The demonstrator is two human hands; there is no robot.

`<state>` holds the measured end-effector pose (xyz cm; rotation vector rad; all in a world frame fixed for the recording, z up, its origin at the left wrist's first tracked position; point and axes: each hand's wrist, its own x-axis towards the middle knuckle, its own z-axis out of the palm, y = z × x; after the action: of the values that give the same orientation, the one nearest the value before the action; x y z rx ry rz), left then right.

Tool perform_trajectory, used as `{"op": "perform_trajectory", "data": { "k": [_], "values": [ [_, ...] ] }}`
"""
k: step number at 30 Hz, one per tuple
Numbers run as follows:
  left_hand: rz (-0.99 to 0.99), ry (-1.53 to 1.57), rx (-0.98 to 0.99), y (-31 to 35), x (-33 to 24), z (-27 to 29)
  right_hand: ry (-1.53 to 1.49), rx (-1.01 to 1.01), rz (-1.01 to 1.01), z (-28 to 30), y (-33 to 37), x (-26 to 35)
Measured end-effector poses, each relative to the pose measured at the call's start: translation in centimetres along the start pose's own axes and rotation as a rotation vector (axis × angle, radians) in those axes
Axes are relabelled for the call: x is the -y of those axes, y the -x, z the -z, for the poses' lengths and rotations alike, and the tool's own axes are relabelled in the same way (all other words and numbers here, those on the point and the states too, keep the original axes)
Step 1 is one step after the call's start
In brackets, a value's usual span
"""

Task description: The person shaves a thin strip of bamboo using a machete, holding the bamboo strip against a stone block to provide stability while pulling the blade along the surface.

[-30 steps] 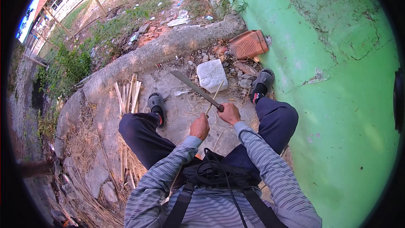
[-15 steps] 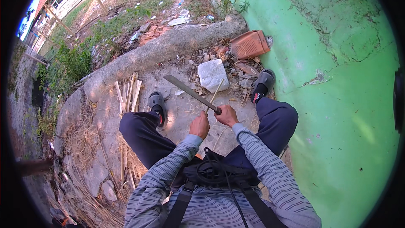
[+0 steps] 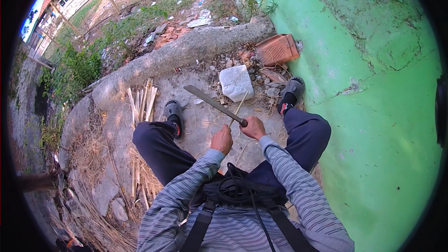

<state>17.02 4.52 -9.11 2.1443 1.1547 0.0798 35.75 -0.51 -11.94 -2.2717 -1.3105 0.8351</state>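
Note:
My right hand (image 3: 253,128) is closed round the dark handle of a machete (image 3: 210,101). Its long grey blade points up and to the left, crossing over a thin pale strip of wood (image 3: 240,104), perhaps bamboo. My left hand (image 3: 221,140) grips the lower end of that strip, just left of the machete handle. From there the strip slants up and right, and its tip reaches the near edge of a white block (image 3: 235,83) on the ground. Both hands are close together between my knees, with the fingers wrapped tight.
A bundle of split pale sticks (image 3: 142,102) lies left of my left shoe (image 3: 174,114), with dry shavings (image 3: 88,151) farther left. Beyond the block are rubble and an orange clay brick (image 3: 277,49). A green wall (image 3: 373,126) stands on the right; a low concrete kerb (image 3: 177,49) curves behind.
Very little differs. Both hands, the machete and the strip show slightly farther right and lower, while the whole view has shifted a touch too.

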Motion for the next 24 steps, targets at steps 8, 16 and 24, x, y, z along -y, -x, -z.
{"op": "perform_trajectory", "data": {
  "k": [8, 16, 24],
  "values": [
    [-0.004, -0.043, 0.075, 1.2, 0.4, -0.3, -0.099, -0.077, -0.093, 1.1, -1.0, -1.7],
    [0.007, -0.038, 0.046, 1.1, 1.4, -0.6, -0.04, 0.006, 0.015, -0.2, 0.0, -0.2],
    [0.015, -0.095, 0.173, 2.9, 0.0, 0.4, -0.066, -0.067, -0.207, 0.2, -1.7, -3.7]
  ]
}}
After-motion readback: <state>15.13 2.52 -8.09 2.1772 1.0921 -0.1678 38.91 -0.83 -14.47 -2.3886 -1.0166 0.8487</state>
